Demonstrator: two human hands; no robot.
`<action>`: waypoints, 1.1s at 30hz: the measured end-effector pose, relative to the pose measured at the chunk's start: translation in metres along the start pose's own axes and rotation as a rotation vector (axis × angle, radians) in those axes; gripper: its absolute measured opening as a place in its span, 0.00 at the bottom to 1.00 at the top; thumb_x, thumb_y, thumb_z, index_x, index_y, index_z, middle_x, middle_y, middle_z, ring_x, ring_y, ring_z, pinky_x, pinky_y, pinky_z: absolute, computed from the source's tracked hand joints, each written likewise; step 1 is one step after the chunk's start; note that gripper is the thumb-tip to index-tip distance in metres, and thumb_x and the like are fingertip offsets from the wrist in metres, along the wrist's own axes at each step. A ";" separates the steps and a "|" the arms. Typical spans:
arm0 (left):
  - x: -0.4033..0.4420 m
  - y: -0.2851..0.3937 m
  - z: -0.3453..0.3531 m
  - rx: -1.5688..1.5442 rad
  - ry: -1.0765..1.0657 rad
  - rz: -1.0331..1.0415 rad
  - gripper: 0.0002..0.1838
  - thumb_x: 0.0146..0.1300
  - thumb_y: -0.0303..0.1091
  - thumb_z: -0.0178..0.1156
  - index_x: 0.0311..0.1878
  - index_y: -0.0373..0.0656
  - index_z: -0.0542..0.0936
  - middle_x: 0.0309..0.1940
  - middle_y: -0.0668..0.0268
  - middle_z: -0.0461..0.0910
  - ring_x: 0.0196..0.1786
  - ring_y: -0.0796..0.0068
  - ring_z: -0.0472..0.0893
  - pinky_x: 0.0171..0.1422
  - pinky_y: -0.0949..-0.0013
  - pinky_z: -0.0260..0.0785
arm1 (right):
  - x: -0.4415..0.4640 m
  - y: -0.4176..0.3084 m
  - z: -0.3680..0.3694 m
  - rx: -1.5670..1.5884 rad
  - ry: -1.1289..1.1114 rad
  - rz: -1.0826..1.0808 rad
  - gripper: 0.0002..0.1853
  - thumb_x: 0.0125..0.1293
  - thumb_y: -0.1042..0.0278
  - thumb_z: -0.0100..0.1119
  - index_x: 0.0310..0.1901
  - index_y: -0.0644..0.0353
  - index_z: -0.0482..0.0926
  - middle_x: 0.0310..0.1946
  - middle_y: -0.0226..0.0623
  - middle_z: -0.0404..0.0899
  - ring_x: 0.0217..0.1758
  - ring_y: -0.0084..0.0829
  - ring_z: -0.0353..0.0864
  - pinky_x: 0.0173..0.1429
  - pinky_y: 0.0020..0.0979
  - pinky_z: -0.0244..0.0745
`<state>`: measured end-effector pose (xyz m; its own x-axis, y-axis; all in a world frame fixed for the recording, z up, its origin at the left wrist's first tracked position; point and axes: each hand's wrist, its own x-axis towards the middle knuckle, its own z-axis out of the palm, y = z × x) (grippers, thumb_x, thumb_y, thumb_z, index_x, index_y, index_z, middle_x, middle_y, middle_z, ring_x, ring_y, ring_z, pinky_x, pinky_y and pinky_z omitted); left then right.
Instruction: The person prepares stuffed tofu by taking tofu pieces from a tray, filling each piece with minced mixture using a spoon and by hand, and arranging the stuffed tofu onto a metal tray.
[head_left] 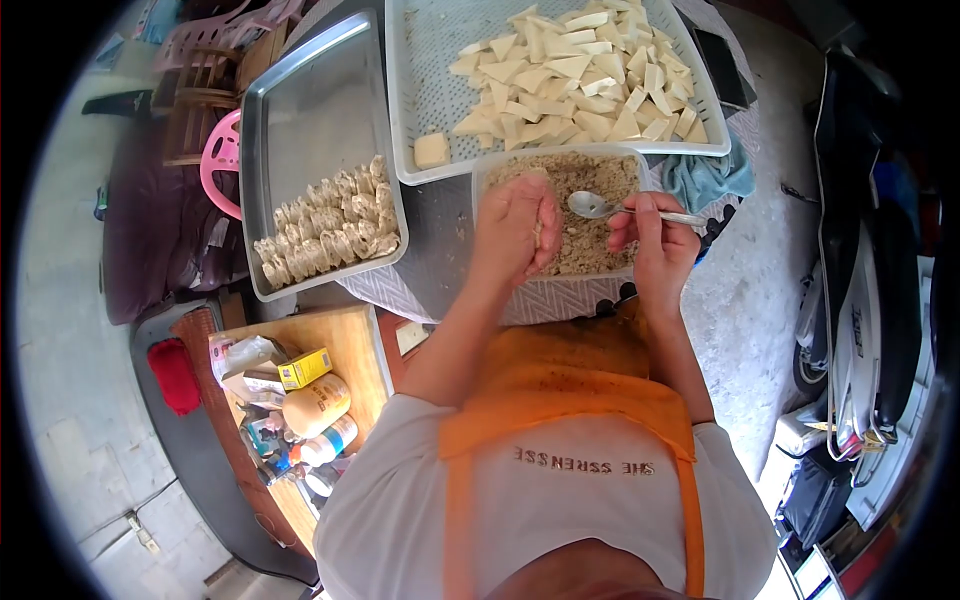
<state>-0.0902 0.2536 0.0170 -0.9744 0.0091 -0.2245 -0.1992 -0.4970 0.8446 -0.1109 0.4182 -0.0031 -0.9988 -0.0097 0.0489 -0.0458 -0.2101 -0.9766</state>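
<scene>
Your right hand (pixel 655 240) pinches a silver metal spoon (pixel 588 205) over brown crumbly mixture (pixel 588 250); your left hand (pixel 515 228) curls, contents unclear. Risk: tilting the spoon rightward could spill any load.

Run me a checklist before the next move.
1. Spoon in the right hand: ok, gripped.
2. Spoon loaded: not ok, looks mostly bare.
3. Crumbly mixture in the container: ok, plenty.
4. Left hand holding something: cannot tell, palm hidden.
5. Pale wedges in supply: ok, heaped in the white tray.
6. Beige pieces in rows: ok, at the near end of the metal tray.
</scene>
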 end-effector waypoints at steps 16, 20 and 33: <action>0.006 -0.002 0.001 -0.233 -0.046 0.048 0.17 0.71 0.43 0.43 0.37 0.38 0.73 0.25 0.65 0.71 0.23 0.77 0.69 0.22 0.76 0.63 | -0.003 0.003 0.000 -0.042 0.022 -0.012 0.09 0.69 0.71 0.49 0.36 0.67 0.76 0.23 0.36 0.79 0.19 0.19 0.74 0.25 0.19 0.71; 0.009 -0.014 -0.028 -0.169 -0.198 -0.037 0.17 0.70 0.41 0.44 0.26 0.43 0.70 0.17 0.68 0.68 0.19 0.76 0.67 0.20 0.74 0.60 | -0.004 0.006 -0.003 -0.079 0.006 -0.030 0.09 0.70 0.69 0.48 0.36 0.65 0.76 0.23 0.36 0.78 0.19 0.20 0.74 0.25 0.21 0.70; 0.030 0.144 -0.321 0.785 0.524 0.479 0.13 0.62 0.33 0.57 0.48 0.39 0.75 0.32 0.65 0.75 0.35 0.80 0.76 0.33 0.74 0.70 | -0.003 0.007 0.000 -0.158 -0.010 -0.070 0.10 0.69 0.69 0.48 0.35 0.67 0.75 0.22 0.35 0.77 0.18 0.20 0.72 0.23 0.20 0.69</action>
<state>-0.1148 -0.0966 -0.0240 -0.8399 -0.5080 0.1912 0.0000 0.3522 0.9359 -0.1078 0.4165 -0.0098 -0.9928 -0.0100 0.1192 -0.1185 -0.0544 -0.9915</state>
